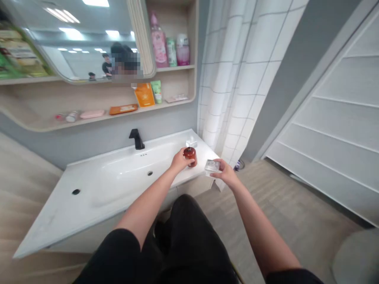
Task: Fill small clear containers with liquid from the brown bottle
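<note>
My left hand (179, 160) is closed around a reddish-brown glass jar (191, 157) with a rounded top, at the right end of the white washbasin counter. Whether the jar rests on the counter or is slightly lifted, I cannot tell. My right hand (225, 172) grips a small clear box (212, 166) by its right side, at the counter's front right corner. What is inside the box is too small to make out. Just behind the jar stands another small clear object (191, 142), partly hidden by it.
The washbasin (124, 177) has a black faucet (136, 139) at its back edge. Above runs a shelf (68, 125) with a pink case (92, 114), an orange pouch (145, 95) and several bottles. A checked white curtain (231, 71) hangs at the right. People appear in the mirror (79, 51).
</note>
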{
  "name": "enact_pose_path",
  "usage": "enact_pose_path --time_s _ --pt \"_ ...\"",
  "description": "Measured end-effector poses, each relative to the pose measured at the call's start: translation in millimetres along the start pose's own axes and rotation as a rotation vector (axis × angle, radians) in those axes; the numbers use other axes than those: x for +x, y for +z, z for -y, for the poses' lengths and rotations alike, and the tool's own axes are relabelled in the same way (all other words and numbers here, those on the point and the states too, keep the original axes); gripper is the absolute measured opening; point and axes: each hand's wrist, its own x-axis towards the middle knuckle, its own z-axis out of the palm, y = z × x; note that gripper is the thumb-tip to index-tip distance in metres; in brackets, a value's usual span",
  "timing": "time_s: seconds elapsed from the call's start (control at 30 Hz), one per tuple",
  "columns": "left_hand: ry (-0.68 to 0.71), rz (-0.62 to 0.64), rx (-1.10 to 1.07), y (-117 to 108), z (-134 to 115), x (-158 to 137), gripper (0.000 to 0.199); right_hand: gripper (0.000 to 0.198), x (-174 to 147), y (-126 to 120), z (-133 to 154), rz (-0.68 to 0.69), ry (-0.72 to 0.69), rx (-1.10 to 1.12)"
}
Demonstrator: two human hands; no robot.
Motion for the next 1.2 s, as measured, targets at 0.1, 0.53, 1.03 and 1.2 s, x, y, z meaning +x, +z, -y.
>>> enact_pose_path --time_s 0.1,0.53,1.03,1.2 --pt "-0.025 0.044 -0.015 37 -4 21 0.075 0.078 -14 -21 -2 -0.038 0.041 0.008" --pt "0.107 0.243 -0.306 16 15 -18 0.112 0.081 -17 7 12 -0.025 -0.018 0.056" --pt "-0.077 0.021 -0.493 -123 49 -163 0.089 0.077 3 205 66 0.452 -0.197 0.209" --pt "-0.076 -0.037 -0.546 -168 56 -192 0.076 0.085 -9 267 73 0.564 -0.203 0.253"
